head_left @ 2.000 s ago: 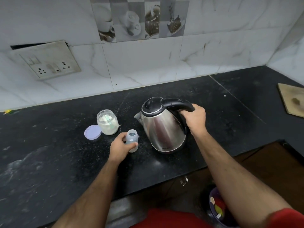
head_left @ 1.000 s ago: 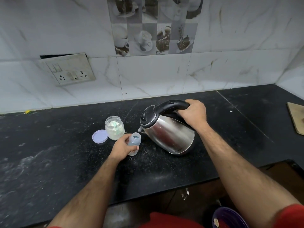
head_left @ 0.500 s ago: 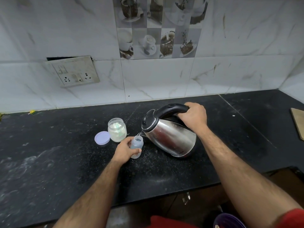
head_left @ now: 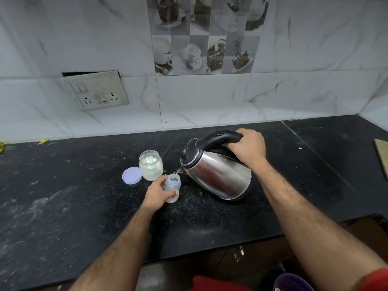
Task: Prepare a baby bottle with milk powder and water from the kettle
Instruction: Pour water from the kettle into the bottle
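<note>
A steel kettle (head_left: 218, 175) with a black lid and handle is tilted to the left above the black counter (head_left: 63, 206). My right hand (head_left: 247, 148) grips its handle. A thin stream of water runs from the spout into the open mouth of a small clear baby bottle (head_left: 173, 185). The bottle stands upright on the counter, held around its side by my left hand (head_left: 157, 194). Just behind the bottle stands an open glass jar of milk powder (head_left: 150, 165), and its lilac lid (head_left: 132, 175) lies flat to the left.
A tiled wall with a switch and socket plate (head_left: 96, 91) rises behind the counter. A wooden board (head_left: 382, 156) lies at the far right edge. Below the counter front are a cabinet handle (head_left: 239, 253) and a purple bin (head_left: 291, 282).
The kettle went from standing upright to tilted left, its spout brought over the bottle, and water now runs out. My left hand has kept hold of the bottle. The camera view rose.
</note>
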Demonstrator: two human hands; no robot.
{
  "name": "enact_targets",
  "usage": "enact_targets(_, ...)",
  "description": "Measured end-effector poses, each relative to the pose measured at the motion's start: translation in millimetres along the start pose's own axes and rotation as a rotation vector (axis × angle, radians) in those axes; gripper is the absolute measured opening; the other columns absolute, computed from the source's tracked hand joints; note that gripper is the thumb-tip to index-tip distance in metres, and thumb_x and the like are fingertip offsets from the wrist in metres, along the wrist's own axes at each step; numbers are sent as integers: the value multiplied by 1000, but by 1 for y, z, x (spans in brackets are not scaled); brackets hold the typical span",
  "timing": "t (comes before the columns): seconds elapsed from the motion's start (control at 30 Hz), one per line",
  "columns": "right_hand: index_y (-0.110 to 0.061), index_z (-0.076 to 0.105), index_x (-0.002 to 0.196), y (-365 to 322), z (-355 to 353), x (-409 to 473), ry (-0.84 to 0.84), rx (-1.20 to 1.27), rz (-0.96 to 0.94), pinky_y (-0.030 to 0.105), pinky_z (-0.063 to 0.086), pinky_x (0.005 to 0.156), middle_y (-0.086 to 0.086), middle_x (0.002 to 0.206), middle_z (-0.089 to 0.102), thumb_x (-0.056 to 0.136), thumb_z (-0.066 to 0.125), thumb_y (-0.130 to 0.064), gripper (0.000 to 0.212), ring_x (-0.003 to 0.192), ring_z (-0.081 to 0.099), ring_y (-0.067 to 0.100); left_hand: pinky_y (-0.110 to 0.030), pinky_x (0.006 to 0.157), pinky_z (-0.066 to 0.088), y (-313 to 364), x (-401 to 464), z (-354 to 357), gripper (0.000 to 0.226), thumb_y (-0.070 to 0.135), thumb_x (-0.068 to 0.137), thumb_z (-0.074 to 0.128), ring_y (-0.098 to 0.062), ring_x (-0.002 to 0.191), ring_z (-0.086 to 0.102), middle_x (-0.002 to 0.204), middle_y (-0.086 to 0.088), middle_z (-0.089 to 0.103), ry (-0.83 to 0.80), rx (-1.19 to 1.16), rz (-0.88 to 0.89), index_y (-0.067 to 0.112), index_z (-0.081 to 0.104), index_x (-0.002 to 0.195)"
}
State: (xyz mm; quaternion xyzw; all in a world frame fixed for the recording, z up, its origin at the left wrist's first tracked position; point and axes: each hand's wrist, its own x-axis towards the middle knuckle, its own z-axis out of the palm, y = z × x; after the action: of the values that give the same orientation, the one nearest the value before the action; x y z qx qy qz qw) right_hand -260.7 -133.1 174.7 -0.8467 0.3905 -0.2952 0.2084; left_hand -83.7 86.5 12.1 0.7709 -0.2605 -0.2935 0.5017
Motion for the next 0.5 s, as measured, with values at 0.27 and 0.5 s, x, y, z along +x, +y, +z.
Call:
enact_targets(0.27,-24,51,55,-5,-4,2,4,0,6,23,30,48,-9,49,53,64,77,-34,29,52,49,3,-28,93,48,-1,-5,0,56,4,71,84,-15,105,65,111,3,69,22,-28,4,22,59,118)
enact_targets(0.5,-22,58,61,-7,-5,2,-9,-25,-6,27,34,52,-8,53,56,65,77,-36,24,57,54,16,-33,98,49,-2,-6,-1,57,5,71,85,-16,106,65,113,1,69,25,-26,-5,22,59,119)
